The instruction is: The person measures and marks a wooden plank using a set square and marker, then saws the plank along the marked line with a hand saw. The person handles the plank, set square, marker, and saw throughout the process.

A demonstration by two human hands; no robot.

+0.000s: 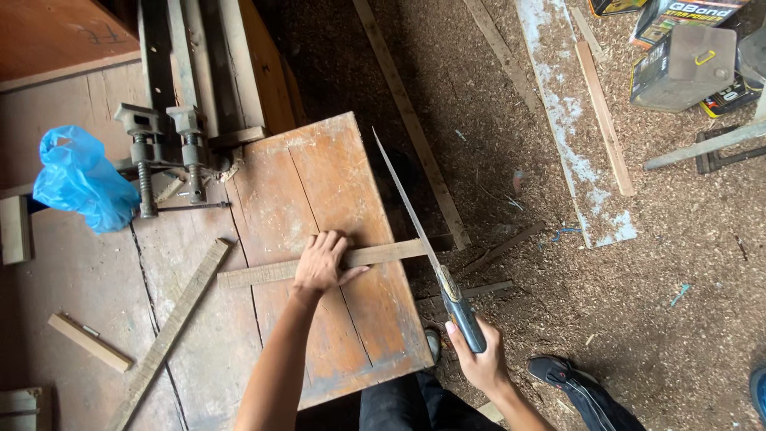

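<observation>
Closest in, the right hand (pixel 479 357) has its grip wrapped tight round the dark handle of a handsaw (pixel 423 251), blade angled up and away and meeting the thin wooden strip (pixel 383 255) right where it pokes past the edge of the worktop (pixel 375 335). The left hand (pixel 321 262) lies flat, fingers spread, pressing that strip down onto the worn reddish board, so it's not closed round anything, just pinning. To saw this well I'd say keep the left hand's weight close to the cut so the overhang doesn't chatter, fingers well off the blade line, and take long light strokes. Further out on the worktop there's another long batten (pixel 171 327), a small offcut (pixel 89 342), a pair of metal clamps (pixel 163 156) and a blue plastic bag (pixel 80 179). Beyond that the floor (pixel 638 287) is deep in sawdust, with a white-streaked plank (pixel 570 120) and some tins (pixel 686 64) at the far side
</observation>
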